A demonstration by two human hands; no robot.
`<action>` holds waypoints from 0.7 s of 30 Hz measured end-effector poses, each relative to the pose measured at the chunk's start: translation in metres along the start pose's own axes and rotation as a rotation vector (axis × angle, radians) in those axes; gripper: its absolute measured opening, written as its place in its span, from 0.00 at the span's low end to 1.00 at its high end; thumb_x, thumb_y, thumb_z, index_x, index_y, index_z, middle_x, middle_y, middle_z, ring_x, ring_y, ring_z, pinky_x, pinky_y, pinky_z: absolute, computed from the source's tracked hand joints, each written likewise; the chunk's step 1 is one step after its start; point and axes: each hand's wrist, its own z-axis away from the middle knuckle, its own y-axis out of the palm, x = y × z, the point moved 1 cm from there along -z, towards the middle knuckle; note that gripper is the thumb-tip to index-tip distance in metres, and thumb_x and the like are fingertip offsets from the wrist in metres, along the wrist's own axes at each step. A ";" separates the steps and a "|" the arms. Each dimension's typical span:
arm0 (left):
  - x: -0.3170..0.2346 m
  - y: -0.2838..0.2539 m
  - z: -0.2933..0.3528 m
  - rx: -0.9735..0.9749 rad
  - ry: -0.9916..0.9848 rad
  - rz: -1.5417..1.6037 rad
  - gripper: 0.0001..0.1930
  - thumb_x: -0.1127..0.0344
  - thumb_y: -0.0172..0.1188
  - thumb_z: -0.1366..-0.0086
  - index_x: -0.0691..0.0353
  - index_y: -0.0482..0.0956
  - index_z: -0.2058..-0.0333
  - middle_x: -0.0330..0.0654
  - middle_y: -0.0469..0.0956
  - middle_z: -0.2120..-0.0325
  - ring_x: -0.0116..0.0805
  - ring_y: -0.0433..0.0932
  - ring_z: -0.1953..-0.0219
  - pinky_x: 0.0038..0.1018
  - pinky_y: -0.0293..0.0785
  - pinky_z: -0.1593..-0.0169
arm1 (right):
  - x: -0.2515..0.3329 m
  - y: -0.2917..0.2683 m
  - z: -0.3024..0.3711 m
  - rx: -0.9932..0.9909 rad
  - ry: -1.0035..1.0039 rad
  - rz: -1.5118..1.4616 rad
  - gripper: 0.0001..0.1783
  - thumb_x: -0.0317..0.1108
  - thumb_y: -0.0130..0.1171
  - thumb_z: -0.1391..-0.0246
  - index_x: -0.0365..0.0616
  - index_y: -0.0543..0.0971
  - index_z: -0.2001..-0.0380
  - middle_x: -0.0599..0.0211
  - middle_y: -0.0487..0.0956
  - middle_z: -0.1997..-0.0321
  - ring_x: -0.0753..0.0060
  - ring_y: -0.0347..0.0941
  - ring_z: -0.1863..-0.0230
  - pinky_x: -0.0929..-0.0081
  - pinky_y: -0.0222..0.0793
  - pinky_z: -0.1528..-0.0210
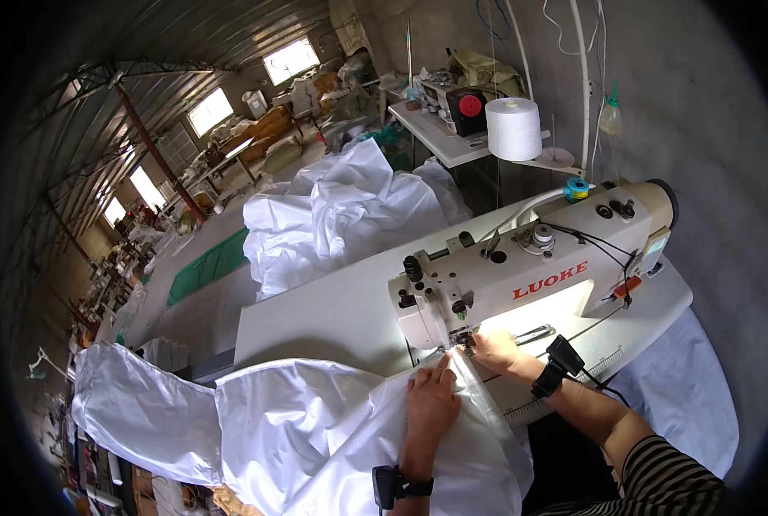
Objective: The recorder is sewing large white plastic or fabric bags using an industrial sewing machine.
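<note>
White fabric [302,413] spreads over the near side of the sewing table [315,322] and hangs off its front and left. Its upper edge runs to the presser foot [461,339] of a beige industrial sewing machine [530,262]. My left hand [433,402] lies flat on the fabric, with its index finger stretched close to the foot. On the other side of the foot, my right hand [494,351] has its fingers drawn together at the fabric's edge; its fingertips are partly hidden. The machine's lamp lights this spot.
A cone of white thread [515,129] stands behind the machine. Small metal snips [536,333] lie under the machine's arm. Beyond the table is a large heap of white fabric [341,211]. A second worktable [453,138] stands at the back, beside a grey wall [694,112].
</note>
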 end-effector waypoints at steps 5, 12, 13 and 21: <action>-0.004 -0.003 -0.004 0.015 0.000 0.002 0.20 0.70 0.62 0.51 0.59 0.77 0.55 0.39 0.77 0.45 0.43 0.74 0.49 0.39 0.68 0.43 | 0.000 -0.007 0.011 -0.213 -0.262 0.113 0.11 0.41 0.59 0.46 0.45 0.80 0.73 0.57 0.79 0.74 0.52 0.79 0.71 0.59 0.75 0.69; -0.001 0.004 -0.003 -0.196 0.018 0.177 0.20 0.73 0.61 0.49 0.61 0.77 0.54 0.45 0.81 0.53 0.48 0.76 0.50 0.41 0.70 0.45 | -0.002 0.008 0.018 -0.189 -0.328 0.174 0.11 0.39 0.58 0.45 0.42 0.77 0.69 0.56 0.76 0.71 0.53 0.76 0.69 0.61 0.74 0.66; 0.000 0.007 -0.003 -0.189 0.025 0.184 0.20 0.73 0.61 0.49 0.61 0.77 0.54 0.45 0.81 0.53 0.48 0.76 0.50 0.41 0.70 0.45 | -0.002 0.007 0.020 -0.259 -0.331 0.065 0.15 0.44 0.58 0.43 0.41 0.78 0.68 0.52 0.78 0.69 0.50 0.77 0.68 0.58 0.73 0.64; -0.001 0.015 0.001 -0.158 -0.027 0.032 0.18 0.70 0.59 0.45 0.60 0.80 0.53 0.46 0.82 0.54 0.47 0.77 0.51 0.41 0.72 0.46 | 0.014 -0.008 0.065 0.010 -0.090 0.120 0.08 0.40 0.57 0.40 0.48 0.76 0.65 0.62 0.78 0.67 0.55 0.79 0.68 0.61 0.74 0.66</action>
